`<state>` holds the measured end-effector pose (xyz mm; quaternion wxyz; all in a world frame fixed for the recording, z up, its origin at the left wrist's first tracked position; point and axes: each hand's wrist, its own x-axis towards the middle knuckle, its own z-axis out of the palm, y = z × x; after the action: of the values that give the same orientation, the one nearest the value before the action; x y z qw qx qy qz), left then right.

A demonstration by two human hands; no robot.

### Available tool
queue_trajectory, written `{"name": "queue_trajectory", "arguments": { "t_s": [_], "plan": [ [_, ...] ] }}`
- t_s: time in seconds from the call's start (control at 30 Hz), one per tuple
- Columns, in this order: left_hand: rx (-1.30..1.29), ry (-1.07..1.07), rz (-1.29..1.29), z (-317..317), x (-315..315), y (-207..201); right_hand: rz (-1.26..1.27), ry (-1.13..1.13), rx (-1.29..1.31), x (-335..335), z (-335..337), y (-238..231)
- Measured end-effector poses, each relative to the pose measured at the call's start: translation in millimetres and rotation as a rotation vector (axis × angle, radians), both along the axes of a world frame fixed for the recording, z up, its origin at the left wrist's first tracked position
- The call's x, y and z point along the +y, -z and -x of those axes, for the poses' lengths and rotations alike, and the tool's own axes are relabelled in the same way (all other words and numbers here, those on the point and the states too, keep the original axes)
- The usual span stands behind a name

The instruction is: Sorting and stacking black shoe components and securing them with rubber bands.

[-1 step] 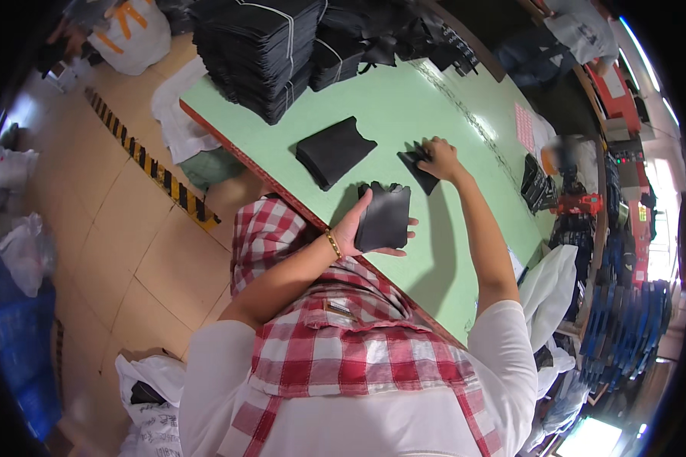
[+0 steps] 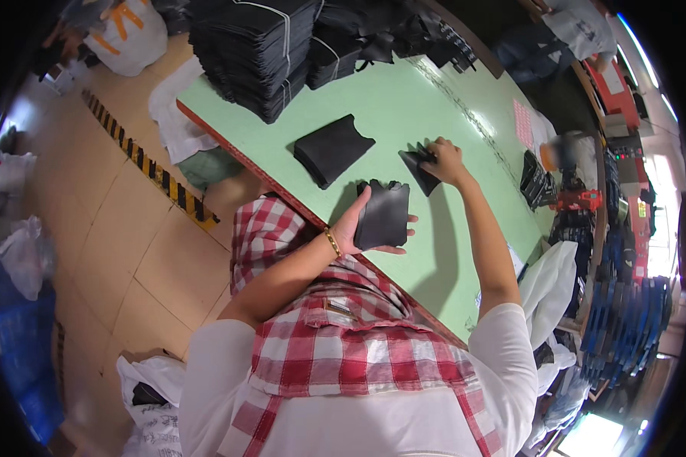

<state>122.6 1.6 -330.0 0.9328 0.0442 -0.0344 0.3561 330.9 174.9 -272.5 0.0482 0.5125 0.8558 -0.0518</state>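
Observation:
A small stack of black cut pieces [image 2: 383, 217] lies across my left hand [image 2: 348, 231]. The thumb rests on the stack's left side and the fingertips show past its right edge, so the hand is closed around it. Farther right, my right hand [image 2: 445, 161] is bent down over a black piece [image 2: 421, 172] on the green tabletop, its fingers gripping the upper part. Whether that is one piece or several I cannot tell. Another neat stack of black pieces [image 2: 334, 150], with a notched right end, sits on the table between the far piles and my left hand.
Tall tied piles of black pieces [image 2: 255, 57] stand at the table's far left. The green table [image 2: 389, 95] has a red edge. A white sack [image 2: 129, 38] and black-yellow floor tape [image 2: 141, 160] are to the left. A person [image 2: 579, 34] stands at the far right.
The view has shifted very slightly. Both hands keep almost the same places and the same holds.

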Motion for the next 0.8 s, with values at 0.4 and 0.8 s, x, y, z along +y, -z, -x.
{"name": "queue_trajectory", "arguments": {
  "t_s": [0.4, 0.8],
  "plan": [
    [-0.001, -0.032, 0.102, -2, 6, -1, 0.339, 0.385, 1.017, -117, -3, -98],
    [0.040, 0.152, -0.049, 3, -2, -10, 0.174, 0.318, 0.815, -153, 4, -42]
  ]
}}
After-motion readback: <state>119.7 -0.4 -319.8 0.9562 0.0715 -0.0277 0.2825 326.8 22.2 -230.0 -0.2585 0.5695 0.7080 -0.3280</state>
